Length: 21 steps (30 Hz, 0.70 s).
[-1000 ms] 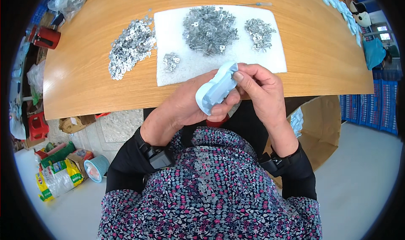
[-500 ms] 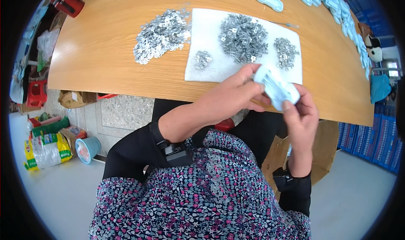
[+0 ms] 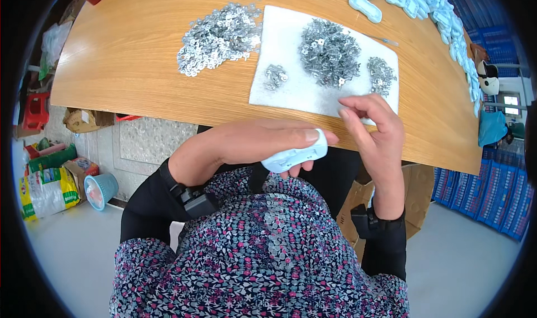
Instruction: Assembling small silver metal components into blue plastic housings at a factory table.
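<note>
My left hand (image 3: 246,142) is closed round a light blue plastic shell (image 3: 292,158), thumb on top and fingertips underneath. It holds the shell just off the table's near edge, above my lap. My right hand (image 3: 377,128) hovers by the near edge of a white mat (image 3: 281,36); thumb and index finger are apart and nothing shows between them. Lying on the mat are a big pile of small metal pieces (image 3: 330,54), a little cluster of metal pieces (image 3: 275,76) left of it, and a medium cluster of metal pieces (image 3: 382,76) at the right.
A wide heap of flat silvery pieces (image 3: 219,39) lies on the wooden table (image 3: 123,66) left of the mat. A thin tool (image 3: 384,40) rests at the mat's far right. Many blue shells (image 3: 411,4) line the far right edge. An open cardboard box (image 3: 417,198) stands below.
The blue shell has moved left and nearer my body in my left hand. My right hand has let go of it and is now apart, close to the mat.
</note>
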### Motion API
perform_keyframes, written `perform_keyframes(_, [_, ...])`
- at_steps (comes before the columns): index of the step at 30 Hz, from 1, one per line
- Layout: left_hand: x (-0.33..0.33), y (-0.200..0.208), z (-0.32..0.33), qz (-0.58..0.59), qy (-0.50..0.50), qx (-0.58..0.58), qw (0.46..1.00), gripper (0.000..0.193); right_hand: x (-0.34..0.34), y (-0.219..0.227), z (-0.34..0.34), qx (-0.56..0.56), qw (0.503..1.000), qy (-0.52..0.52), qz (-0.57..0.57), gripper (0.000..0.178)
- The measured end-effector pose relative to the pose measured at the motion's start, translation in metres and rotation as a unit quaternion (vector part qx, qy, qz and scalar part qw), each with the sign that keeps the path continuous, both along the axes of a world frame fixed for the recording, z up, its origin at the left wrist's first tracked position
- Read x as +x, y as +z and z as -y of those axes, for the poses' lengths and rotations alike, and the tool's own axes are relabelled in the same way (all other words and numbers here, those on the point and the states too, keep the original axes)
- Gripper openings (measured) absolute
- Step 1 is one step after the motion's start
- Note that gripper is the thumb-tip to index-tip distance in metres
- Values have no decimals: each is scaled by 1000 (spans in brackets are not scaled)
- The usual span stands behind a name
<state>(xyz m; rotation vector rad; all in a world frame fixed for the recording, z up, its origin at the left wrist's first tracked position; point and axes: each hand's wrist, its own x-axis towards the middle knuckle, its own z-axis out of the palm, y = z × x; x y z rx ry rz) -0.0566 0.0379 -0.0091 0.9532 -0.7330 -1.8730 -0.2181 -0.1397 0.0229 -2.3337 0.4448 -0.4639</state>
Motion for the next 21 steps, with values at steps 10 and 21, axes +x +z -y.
perform_keyframes(10, [4, -9, -32, -58, 131, -46, 989, 67, 81, -27, -16, -324, 940, 102, 30, 6])
perform_keyframes(21, [5, -10, -9, -207, 290, -7, 934, 54, 42, 1, -19, -45, 999, 31, -7, 9])
